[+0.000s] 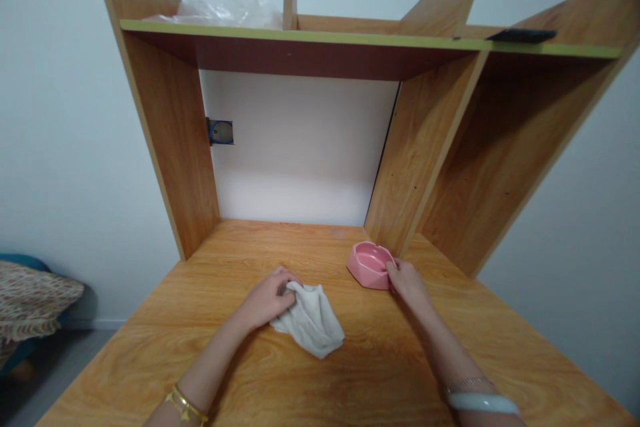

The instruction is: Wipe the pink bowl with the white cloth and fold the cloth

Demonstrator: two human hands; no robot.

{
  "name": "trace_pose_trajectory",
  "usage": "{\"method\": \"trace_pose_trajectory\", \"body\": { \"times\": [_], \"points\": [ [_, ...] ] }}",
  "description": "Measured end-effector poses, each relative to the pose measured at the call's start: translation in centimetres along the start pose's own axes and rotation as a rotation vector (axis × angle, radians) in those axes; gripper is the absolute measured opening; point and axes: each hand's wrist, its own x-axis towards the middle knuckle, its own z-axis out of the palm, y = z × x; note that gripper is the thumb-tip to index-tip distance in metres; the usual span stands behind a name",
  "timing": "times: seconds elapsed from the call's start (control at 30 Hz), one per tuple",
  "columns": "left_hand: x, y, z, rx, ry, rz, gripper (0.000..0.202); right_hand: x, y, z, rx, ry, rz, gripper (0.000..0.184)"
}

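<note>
A crumpled white cloth (314,321) lies on the wooden desk, its upper left corner pinched in my left hand (270,297). To the right and a little farther back is a pink faceted ashtray (367,272) with a hollow centre and notched rim. My right hand (407,282) grips the ashtray's right side, thumb at the rim and the other fingers mostly hidden behind it. The ashtray looks upright; whether it touches the desk or is slightly raised, I cannot tell. A gap of bare wood separates the cloth from the ashtray.
The desk (280,387) backs onto a wooden shelf unit (175,147) with upright dividers. Clear plastic (230,10) and a flat black object (523,35) lie on the upper shelf. An open wall box (221,133) shows wires. A woven throw (35,293) is at far left.
</note>
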Motion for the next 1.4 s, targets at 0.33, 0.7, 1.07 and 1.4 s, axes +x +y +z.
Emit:
{"method": "trace_pose_trajectory", "body": {
  "times": [0.33, 0.7, 1.07, 1.4],
  "points": [
    [-0.2, 0.4, 0.2, -0.254, 0.01, -0.073, 0.012, -1.0, -1.3, -1.8, -0.091, 0.086, 0.022, 0.045],
    [-0.3, 2.6, 0.0, -0.56, 0.099, -0.042, 0.022, -4.9, -8.1, 2.6, 0.478, -0.872, -0.496, 0.046],
    [1.1, -0.1, 2.9, -0.545, 0.276, -0.254, 0.015, -3.7, -6.7, 1.8, 0.534, -0.787, -0.482, 0.013],
    [1.0, -0.6, 3.3, -0.523, 0.138, -0.298, 0.015, -3.7, -5.9, 3.1, 0.366, -0.624, -0.472, 0.028]
  ]
}}
